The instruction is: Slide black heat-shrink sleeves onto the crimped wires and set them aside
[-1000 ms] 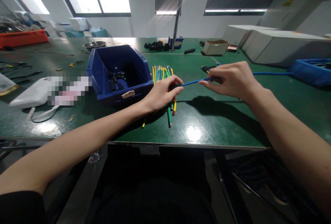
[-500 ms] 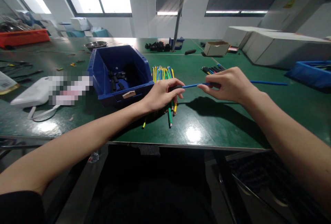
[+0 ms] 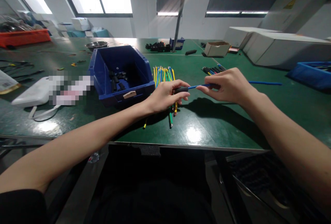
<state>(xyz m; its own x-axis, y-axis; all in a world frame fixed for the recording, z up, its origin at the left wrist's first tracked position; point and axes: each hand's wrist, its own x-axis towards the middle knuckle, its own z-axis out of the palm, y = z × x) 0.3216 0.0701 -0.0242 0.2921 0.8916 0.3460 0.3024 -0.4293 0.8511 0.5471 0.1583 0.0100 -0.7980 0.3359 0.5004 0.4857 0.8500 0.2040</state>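
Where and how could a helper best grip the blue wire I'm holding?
Probably by pinching the blue wire near its free end, coming from the right: that slim, straight stretch juts past the right hand, uncovered.

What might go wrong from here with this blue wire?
The black piece pinched in the left hand could slip off the blue wire. The wire's free end, jutting past the right hand, might snag. The left hand, close to the wire bundle, may nudge it.
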